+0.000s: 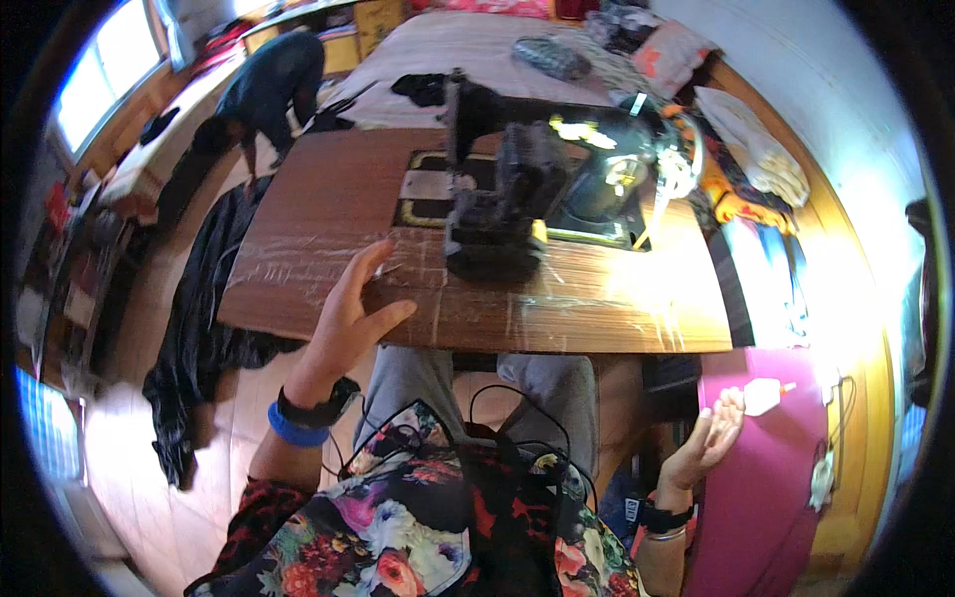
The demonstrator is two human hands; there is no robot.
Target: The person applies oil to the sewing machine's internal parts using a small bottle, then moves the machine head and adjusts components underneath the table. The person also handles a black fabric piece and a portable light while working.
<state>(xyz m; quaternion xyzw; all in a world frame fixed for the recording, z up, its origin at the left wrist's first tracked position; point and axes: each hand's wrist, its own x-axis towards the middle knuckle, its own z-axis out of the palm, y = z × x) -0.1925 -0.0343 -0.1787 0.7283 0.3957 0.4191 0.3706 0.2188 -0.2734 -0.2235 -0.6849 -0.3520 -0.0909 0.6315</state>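
On the brown wood-grain table (298, 199) stands a black sewing machine (597, 184) with a lit lamp at its right end. A dark blocky thing (502, 214) is in front of the machine's left part; its kind I cannot make out. My left hand (350, 303) is at the table's front left, thumb and fingers apart. Beside its fingers shows a small pale sliver (390, 271), too small to name. To the right, below table height, my right hand (711, 438) has its palm turned up and fingers stretched toward a small white bottle (763, 396) with an orange tip. The fingertips reach the bottle's near end.
A magenta surface (751, 478) lies under the bottle, with a cord (841, 408) by the wall. Black cloth (214, 289) hangs and trails on the floor at left. Another person (274, 85) bends there. Behind the machine is a bed (438, 55) with folded bedding (761, 154).
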